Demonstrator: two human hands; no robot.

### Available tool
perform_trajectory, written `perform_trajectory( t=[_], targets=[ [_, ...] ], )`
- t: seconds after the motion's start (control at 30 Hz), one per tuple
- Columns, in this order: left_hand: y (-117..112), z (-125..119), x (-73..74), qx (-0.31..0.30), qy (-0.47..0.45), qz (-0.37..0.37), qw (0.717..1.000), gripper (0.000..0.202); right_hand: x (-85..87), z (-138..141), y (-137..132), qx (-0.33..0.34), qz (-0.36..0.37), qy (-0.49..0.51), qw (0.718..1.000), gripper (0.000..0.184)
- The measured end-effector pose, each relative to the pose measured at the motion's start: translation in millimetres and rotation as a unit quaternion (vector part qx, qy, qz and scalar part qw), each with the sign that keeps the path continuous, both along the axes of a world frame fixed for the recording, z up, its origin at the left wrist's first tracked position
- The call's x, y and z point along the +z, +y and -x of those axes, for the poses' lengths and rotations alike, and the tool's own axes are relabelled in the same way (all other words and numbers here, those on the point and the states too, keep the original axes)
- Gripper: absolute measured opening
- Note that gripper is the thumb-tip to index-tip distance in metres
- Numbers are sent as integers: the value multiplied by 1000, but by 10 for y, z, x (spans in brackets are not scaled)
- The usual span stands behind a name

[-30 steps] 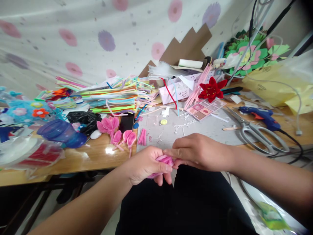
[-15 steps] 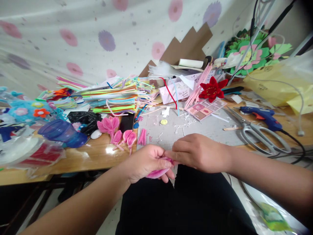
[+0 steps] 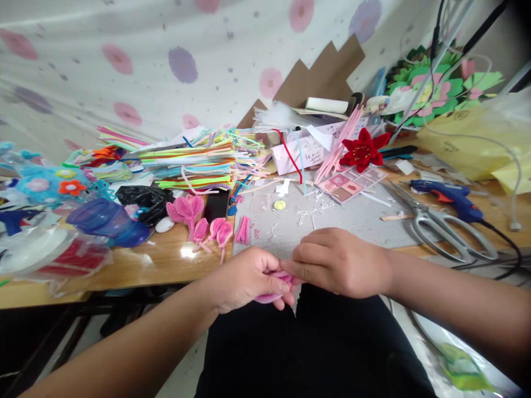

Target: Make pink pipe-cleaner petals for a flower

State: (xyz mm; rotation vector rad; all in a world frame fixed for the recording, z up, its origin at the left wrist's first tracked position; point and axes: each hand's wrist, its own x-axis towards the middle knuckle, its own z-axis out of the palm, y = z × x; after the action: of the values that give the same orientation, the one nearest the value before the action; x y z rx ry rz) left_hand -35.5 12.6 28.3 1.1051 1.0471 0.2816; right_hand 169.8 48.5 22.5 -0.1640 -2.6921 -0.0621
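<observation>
Between my two hands, just over the front edge of the table, is a pink pipe-cleaner petal. My left hand is closed round it, thumb on top and fingers below. The fingers of my right hand pinch at the petal's right end, touching the left fingertips and hiding that end. Left of the hands lie finished-looking pink petals with stems, a fuller pink pipe-cleaner flower and a small bunch of short pink pipe cleaners.
A grey cutting mat carries white scraps and a yellow disc. Large scissors and a blue glue gun lie at right. Behind are piled pipe cleaners and a red flower. A blue plastic container is at left.
My fingers have shifted slightly on the pink petal, and less of it shows below my left hand. The whole view has moved a little; the table things stay put.
</observation>
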Motion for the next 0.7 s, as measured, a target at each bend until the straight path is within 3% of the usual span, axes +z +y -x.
perform_trajectory(
  t=[0.7],
  targets=[
    [-54, -102, -50, 71, 10, 6, 997, 14, -29, 47, -11, 12, 19, 8, 1000, 37]
  ],
)
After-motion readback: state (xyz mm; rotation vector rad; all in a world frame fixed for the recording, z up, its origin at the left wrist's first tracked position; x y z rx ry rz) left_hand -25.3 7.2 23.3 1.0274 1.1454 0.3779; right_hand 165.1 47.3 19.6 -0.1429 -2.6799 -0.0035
